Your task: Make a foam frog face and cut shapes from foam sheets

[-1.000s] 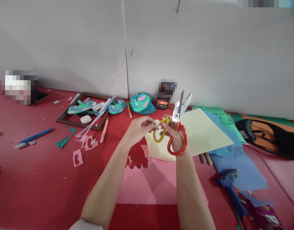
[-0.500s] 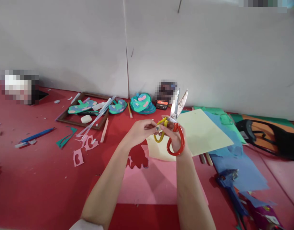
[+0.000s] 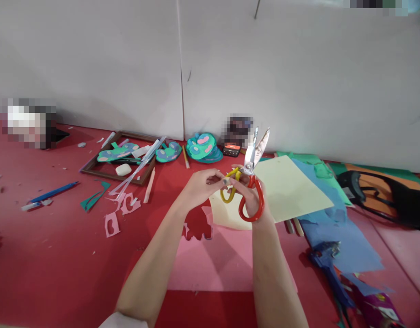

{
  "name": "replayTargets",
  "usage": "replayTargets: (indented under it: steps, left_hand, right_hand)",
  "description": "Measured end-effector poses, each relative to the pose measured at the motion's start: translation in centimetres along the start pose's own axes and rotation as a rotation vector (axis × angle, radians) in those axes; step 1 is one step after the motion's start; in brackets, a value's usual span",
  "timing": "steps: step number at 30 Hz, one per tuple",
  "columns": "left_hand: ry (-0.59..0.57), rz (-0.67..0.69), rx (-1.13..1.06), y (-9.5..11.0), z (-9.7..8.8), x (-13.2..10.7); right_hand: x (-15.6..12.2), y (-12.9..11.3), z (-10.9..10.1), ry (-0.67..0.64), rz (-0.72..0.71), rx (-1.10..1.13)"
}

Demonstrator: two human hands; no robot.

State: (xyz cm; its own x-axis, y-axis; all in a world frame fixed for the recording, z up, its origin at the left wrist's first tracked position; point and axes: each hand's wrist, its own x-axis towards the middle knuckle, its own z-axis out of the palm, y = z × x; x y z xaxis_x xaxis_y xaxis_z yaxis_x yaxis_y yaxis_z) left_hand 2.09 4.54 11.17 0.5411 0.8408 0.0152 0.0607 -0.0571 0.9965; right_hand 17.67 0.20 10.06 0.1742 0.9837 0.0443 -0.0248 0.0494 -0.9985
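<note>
Red-and-yellow-handled scissors (image 3: 251, 165) point upward with their blades apart. My right hand (image 3: 248, 191) is closed on them, its thumb side by the red loop. My left hand (image 3: 203, 184) is closed in a pinch against the right fingertips, beside the yellow loop; a small greyish spot shows there, too small to name. Below both hands lies a pink sheet (image 3: 213, 264) with a jagged, cut-out top edge. A pale yellow sheet (image 3: 295, 187) spreads behind and to the right of the hands.
On the red table (image 3: 59, 273) at left are a wooden frame (image 3: 124, 180), pink scraps (image 3: 111, 225) and a blue pen (image 3: 54, 193). Layered paper cutouts (image 3: 202, 146) lie at the back wall. To the right are blue sheets (image 3: 353, 246), a blue glue gun (image 3: 329, 269) and a black strap (image 3: 391, 200).
Almost nothing differs. The hands and scissors stay in the same place, with only a very slight shift to the right.
</note>
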Motion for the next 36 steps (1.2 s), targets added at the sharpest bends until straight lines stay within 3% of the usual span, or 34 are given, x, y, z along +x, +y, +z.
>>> replayTargets:
  steps: [10,27,36]
  left_hand:
    - [0.102,0.054,0.037,-0.2,0.1,0.3]
    - [0.249,-0.017,-0.088,-0.3,1.1,0.8]
    - [0.250,-0.021,-0.010,-0.2,0.9,0.5]
  right_hand:
    - [0.0,0.1,0.3,-0.011,0.007,0.013]
    - [0.2,0.6,0.9,0.100,-0.054,0.021]
    - [0.2,0.6,1.0,0.091,-0.036,0.027]
